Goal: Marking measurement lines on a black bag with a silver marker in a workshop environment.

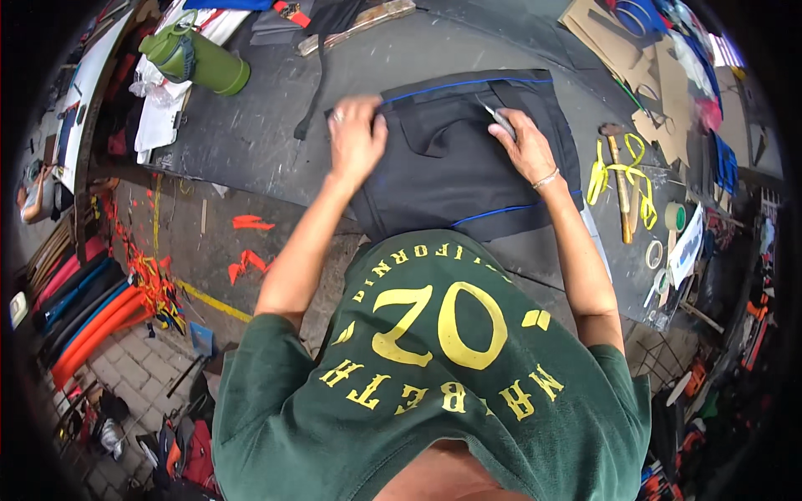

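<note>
A black fabric piece [493, 179] with blue piping lies on the dark work table in front of me, its lower edge against my body. A black strap forms a loop on its upper part. At its upper left corner is my left hand [357, 142]; the fingers are smeared by motion, so their grip does not show. My right hand [528, 149], a bracelet at the wrist, is over the right part of the fabric. Its fingers are closed round a small pointed metal tool [499, 120], whose thin tip points up and left; its exact kind is unclear.
A green flask [196, 60] stands at the far left. To the right lie a hammer [620, 188], yellow ribbon [596, 175], scissors [660, 117], tape rolls [675, 217] and cardboard [639, 63]. A wooden strip [359, 25] is at the back. Another person [38, 196] is far left.
</note>
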Demonstrator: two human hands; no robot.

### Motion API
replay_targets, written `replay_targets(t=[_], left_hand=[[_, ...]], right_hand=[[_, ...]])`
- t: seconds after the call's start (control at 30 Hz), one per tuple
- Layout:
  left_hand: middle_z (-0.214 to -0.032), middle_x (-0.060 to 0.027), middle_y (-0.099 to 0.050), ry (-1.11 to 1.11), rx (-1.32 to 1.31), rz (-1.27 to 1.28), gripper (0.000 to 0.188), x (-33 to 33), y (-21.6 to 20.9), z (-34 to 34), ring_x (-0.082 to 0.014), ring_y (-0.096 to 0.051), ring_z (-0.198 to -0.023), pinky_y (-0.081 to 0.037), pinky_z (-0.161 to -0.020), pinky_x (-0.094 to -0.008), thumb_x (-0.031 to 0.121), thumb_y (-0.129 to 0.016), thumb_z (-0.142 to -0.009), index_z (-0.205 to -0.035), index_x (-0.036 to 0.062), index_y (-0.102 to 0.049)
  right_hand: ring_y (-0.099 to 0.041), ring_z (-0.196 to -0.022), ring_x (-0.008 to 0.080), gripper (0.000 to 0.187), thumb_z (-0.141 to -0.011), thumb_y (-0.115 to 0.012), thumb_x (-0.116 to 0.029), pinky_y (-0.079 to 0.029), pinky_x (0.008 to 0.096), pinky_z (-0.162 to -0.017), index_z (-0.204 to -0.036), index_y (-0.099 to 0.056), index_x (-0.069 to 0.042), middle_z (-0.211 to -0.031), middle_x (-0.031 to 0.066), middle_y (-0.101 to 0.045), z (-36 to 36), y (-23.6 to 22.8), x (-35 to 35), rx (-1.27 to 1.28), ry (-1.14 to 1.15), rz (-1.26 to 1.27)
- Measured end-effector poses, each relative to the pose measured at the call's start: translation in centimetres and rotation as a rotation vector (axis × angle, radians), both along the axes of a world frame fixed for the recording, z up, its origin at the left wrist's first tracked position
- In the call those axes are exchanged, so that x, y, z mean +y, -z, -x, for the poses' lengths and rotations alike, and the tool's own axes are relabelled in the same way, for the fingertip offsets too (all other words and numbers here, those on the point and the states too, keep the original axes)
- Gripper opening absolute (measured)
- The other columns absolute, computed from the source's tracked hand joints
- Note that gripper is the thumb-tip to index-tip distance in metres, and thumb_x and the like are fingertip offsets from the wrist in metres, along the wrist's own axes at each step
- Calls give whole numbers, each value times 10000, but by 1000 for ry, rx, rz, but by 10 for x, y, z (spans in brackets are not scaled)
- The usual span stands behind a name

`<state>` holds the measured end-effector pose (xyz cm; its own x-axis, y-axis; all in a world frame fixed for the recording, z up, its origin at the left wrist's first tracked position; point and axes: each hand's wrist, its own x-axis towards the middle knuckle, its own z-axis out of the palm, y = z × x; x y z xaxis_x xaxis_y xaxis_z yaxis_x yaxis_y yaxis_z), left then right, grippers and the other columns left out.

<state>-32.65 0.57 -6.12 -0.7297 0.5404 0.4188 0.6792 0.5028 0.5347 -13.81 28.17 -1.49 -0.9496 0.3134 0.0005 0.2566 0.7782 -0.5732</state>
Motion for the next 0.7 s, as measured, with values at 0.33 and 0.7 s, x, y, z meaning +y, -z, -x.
replay_targets(t=[0.33, 0.7], left_hand=[[-1119, -126, -674, -112, 57, 260, 328, 21, 3, 50, -369, -610, -1103, -485, -924, -505, 281, -796, -873, -1091, 58, -694], [-1162, -84, -669, 30, 21, 64, 217, 10, 36, 6, -310, -587, -1166, -487, -1007, -433, 196, -703, -944, -1116, 65, -724]], right_hand=[[-669, -1075, 339, 330, -1007, -622, -283, -544, 440, -922, -1318, -636, -171, -1163, 109, -656, 114, 21, -61, 130, -311, -46], [-648, -975, 277, 227, -897, -738, -235, -565, 407, -848, -1119, -742, -184, -1067, 15, -692, 133, 39, -68, 117, -297, -223]])
